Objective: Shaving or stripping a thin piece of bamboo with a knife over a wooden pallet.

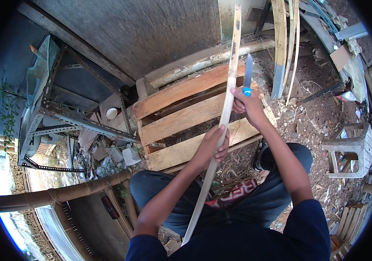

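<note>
A long, pale bamboo strip (230, 93) runs from my lap up past the far side of a slatted wooden crate. Around its middle, my left hand (213, 145) is closed. My right hand (249, 103) grips a knife (248, 71) by its handle, of which a blue part shows, with the blade pointing up and away beside the strip. That hand is close against the strip's right edge; whether its fingers also touch it I cannot tell. Below both hands lies the wooden crate (186, 126), its slats spaced apart.
More long strips (280, 48) lean at the far right. A worn plastic stool (349, 150) stands to the right on littered dirt. At left are a perforated metal frame (86, 123), a white cup (111, 113) and a bamboo rail (64, 194).
</note>
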Available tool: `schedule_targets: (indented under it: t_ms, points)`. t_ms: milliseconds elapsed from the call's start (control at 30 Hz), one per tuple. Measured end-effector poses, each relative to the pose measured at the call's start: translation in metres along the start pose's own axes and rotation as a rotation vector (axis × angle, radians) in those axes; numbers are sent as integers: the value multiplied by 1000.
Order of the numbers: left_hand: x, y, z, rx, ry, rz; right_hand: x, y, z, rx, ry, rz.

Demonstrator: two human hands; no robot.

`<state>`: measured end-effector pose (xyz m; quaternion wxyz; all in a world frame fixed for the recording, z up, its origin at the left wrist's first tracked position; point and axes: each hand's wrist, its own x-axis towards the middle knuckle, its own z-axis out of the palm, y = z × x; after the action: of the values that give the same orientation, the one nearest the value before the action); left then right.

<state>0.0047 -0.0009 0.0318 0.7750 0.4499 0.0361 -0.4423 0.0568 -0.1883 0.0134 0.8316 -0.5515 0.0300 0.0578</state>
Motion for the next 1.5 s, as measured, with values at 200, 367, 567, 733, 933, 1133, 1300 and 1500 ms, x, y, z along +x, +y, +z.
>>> schedule_targets:
  t_ms: [200,367,567,733,933,1133,1300,1500]
  points:
    - [4,13,-14,56,63,-13,-14,9,15,-431,-80,12]
    - [6,11,-14,-3,8,-58,-12,5,7,-152,-131,179]
    - [4,1,0,82,-59,-47,-1,-15,-13,-103,230,-56]
    - [5,-12,2,190,-68,-125,7,-16,-28,-45,369,-39]
    - [5,-11,-4,282,54,-33,5,9,-8,22,308,26]
    - [8,6,-12,212,181,3,-16,51,24,-182,66,167]
    - [9,2,-9,359,216,83,-2,28,7,-98,55,148]
    - [7,-24,-3,898,188,235,17,4,-23,43,272,43]
